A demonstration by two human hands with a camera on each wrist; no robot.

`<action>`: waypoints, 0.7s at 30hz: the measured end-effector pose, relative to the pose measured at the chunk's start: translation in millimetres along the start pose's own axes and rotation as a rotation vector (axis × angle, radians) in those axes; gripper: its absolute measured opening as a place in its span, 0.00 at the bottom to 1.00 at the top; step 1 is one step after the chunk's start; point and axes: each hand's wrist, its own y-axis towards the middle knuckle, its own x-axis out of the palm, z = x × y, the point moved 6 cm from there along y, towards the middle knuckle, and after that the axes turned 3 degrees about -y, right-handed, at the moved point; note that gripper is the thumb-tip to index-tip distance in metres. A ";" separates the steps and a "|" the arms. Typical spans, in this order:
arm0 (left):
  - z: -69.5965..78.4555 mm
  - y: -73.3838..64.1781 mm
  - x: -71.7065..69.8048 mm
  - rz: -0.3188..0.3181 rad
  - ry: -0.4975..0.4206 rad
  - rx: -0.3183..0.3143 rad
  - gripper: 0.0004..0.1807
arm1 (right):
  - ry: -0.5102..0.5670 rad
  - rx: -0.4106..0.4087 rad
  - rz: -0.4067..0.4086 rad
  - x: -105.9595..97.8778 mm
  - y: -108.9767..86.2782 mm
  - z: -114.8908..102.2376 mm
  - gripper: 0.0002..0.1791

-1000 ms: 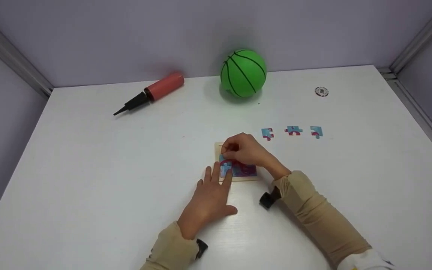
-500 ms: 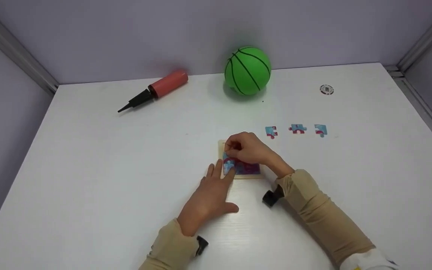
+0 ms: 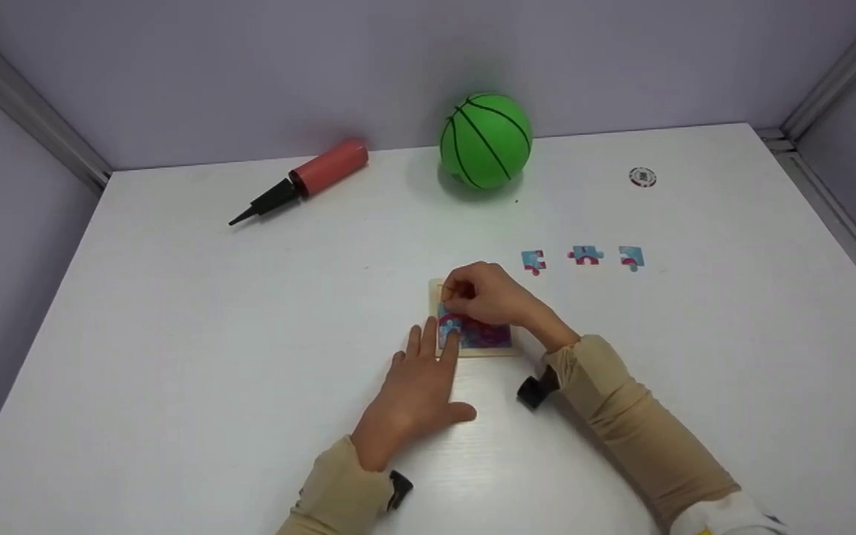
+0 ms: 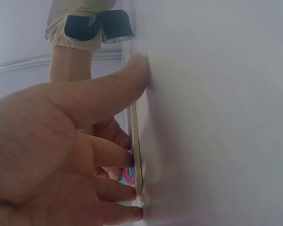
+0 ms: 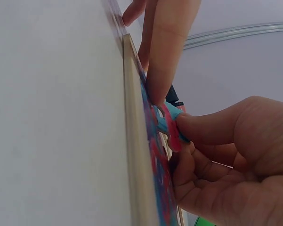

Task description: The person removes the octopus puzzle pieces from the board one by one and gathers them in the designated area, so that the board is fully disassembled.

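Note:
A small wooden puzzle tray [image 3: 480, 353] lies mid-table, its lower part filled with blue, pink and purple pieces. My right hand [image 3: 491, 296] pinches a blue-and-pink puzzle piece [image 5: 173, 125] between thumb and fingers. In the right wrist view that piece is tilted up over the tray, close to the pieces in it. My left hand [image 3: 413, 394] lies with fingers extended at the tray's lower left; its index fingertip touches a puzzle piece in the tray and the other fingertips reach its left edge. The right hand hides much of the tray's upper part.
Three loose puzzle pieces [image 3: 585, 255] lie in a row beyond the tray to the right. A green ball [image 3: 486, 141] rests by the back wall. Left of it lies a red hand pump [image 3: 330, 168] with a black nozzle. A round chip [image 3: 643, 177] sits at the back right.
Both hands keep nearly the same place at the tray, the right still pinching its puzzle piece. The whole head view shifts slightly; the loose pieces and the ball stay put on the table.

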 end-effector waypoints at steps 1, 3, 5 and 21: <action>0.0 0.2 0.3 0.001 0.004 0.000 0.51 | -0.001 -0.006 -0.003 0.0 -0.2 -0.2 0.03; 0.3 0.9 0.5 0.004 0.013 0.001 0.52 | -0.007 -0.019 -0.018 0.5 -0.3 -0.4 0.03; 0.2 1.9 0.3 0.005 0.023 0.001 0.52 | -0.013 -0.031 -0.032 0.4 -0.4 -0.8 0.03; 1.8 2.3 0.3 0.012 -0.008 -0.005 0.52 | 0.155 0.113 0.015 -10.1 -2.3 11.5 0.06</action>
